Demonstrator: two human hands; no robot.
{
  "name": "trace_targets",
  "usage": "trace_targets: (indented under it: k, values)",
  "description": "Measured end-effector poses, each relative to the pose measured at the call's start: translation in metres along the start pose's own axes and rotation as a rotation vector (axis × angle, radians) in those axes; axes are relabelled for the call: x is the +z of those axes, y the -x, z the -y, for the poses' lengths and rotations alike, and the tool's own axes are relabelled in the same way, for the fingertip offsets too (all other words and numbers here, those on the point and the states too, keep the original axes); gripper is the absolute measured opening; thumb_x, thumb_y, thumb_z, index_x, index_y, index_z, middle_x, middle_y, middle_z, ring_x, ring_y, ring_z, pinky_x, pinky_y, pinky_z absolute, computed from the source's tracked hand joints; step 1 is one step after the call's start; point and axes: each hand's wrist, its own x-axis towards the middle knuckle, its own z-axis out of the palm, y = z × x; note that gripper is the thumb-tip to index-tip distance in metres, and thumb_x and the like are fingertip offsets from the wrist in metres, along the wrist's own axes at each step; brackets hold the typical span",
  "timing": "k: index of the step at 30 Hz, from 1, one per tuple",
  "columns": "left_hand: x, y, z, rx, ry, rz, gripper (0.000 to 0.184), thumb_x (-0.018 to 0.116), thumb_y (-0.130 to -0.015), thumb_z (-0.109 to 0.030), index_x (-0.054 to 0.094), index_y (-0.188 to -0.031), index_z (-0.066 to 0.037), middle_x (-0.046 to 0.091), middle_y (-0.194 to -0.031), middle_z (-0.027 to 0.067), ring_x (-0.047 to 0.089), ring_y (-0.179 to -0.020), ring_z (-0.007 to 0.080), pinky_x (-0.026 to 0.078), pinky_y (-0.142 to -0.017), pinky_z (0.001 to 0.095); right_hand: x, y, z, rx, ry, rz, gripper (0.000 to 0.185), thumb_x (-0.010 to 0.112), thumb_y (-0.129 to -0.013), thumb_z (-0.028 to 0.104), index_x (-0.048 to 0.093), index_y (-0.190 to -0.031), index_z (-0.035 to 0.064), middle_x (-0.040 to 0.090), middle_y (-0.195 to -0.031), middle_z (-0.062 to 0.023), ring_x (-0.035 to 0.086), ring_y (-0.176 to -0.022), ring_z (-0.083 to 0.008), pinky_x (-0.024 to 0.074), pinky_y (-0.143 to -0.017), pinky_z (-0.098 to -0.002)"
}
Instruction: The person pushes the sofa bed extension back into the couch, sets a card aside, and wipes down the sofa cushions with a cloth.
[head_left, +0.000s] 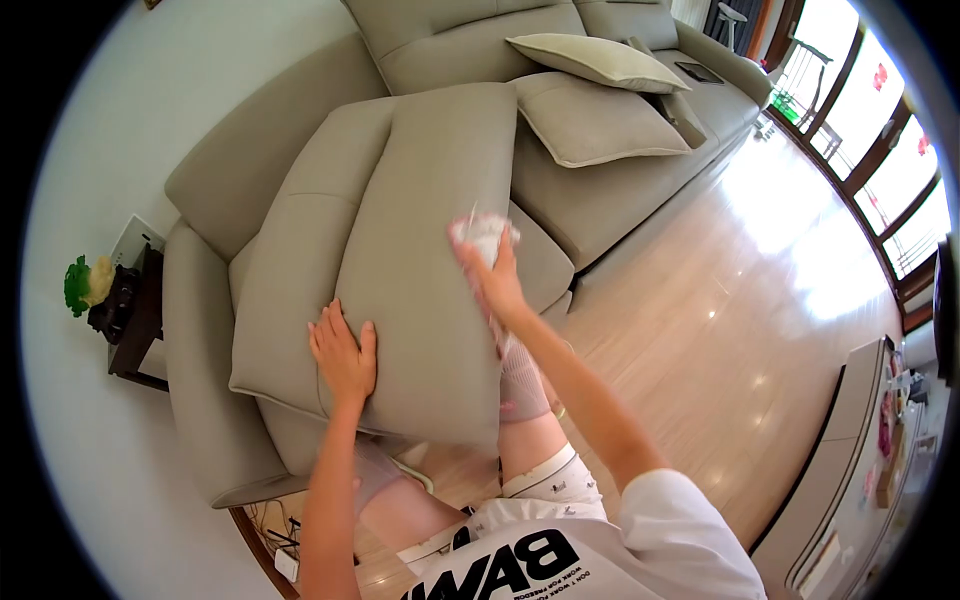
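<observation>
A large grey-beige sofa cushion [430, 230] lies tilted across the near seat of the sofa, its front edge by my legs. My left hand [342, 352] rests flat on its lower left part, fingers spread. At the cushion's right edge, my right hand [495, 275] grips a white and pink cloth [482, 232], which is blurred and partly covered by my fingers. Some of the cloth hangs down below the hand. I cannot tell whether it presses on the cushion's surface.
Two loose pillows, one pale [600, 62] and one grey-beige [600, 118], lie on the sofa seat [620, 190]. A dark tablet-like object [698, 73] lies farther along. A dark side table [140, 320] stands left; a low cabinet [820, 470] stands right. Cables [265, 520] lie on the floor.
</observation>
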Motion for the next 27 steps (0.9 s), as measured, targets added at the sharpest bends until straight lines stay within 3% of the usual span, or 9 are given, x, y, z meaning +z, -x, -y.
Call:
trace_targets:
  k: [6, 10, 16, 19, 27]
  values:
    - [-0.009, 0.001, 0.003, 0.025, 0.005, 0.034, 0.066, 0.049, -0.098, -0.042, 0.039, -0.144, 0.005, 0.05, -0.14, 0.0275, 0.043, -0.135, 0.0415, 0.02, -0.12, 0.0521, 0.007, 0.171, 0.064, -0.098, 0.427, 0.01, 0.114, 0.076, -0.08, 0.05, 0.01, -0.158, -0.0001, 0.015, -0.156, -0.0391, 0.016, -0.145, -0.0559, 0.023, -0.118, -0.0561]
    - [-0.015, 0.004, 0.0, 0.035, 0.039, 0.037, 0.067, 0.053, -0.097, -0.039, 0.039, -0.144, 0.006, 0.049, -0.139, 0.0291, 0.042, -0.134, 0.0436, 0.022, -0.12, 0.0535, 0.013, 0.185, 0.092, -0.113, 0.642, 0.079, 0.115, 0.078, -0.077, 0.05, 0.012, -0.159, 0.0035, 0.008, -0.156, -0.0409, 0.012, -0.143, -0.0625, 0.0224, -0.114, -0.0651]
    - [-0.02, 0.003, -0.008, 0.013, 0.076, 0.044, 0.068, 0.054, -0.096, -0.039, 0.038, -0.144, 0.006, 0.047, -0.14, 0.0294, 0.041, -0.134, 0.0448, 0.022, -0.119, 0.0547, 0.031, 0.075, 0.095, -0.118, 0.756, -0.025, 0.113, 0.077, -0.079, 0.052, 0.013, -0.159, 0.0068, 0.007, -0.157, -0.0404, 0.013, -0.143, -0.0628, 0.0229, -0.11, -0.0706]
    - [-0.021, 0.001, -0.01, 0.007, 0.094, 0.039, 0.07, 0.054, -0.095, -0.041, 0.038, -0.144, 0.006, 0.047, -0.14, 0.0289, 0.04, -0.134, 0.0446, 0.021, -0.119, 0.055, 0.035, 0.011, 0.092, -0.023, 0.757, -0.035, 0.114, 0.076, -0.079, 0.056, 0.012, -0.16, 0.0074, 0.007, -0.157, -0.0405, 0.013, -0.143, -0.0626, 0.0221, -0.108, -0.0733]
    - [-0.019, -0.002, -0.015, -0.014, 0.082, 0.013, 0.072, 0.055, -0.093, -0.043, 0.039, -0.143, 0.005, 0.046, -0.141, 0.0274, 0.04, -0.135, 0.042, 0.021, -0.118, 0.0556, 0.035, -0.13, 0.073, 0.13, 0.731, -0.167, 0.117, 0.067, -0.078, 0.071, 0.008, -0.161, 0.0114, 0.005, -0.16, -0.0377, 0.016, -0.144, -0.0587, 0.0195, -0.107, -0.0769]
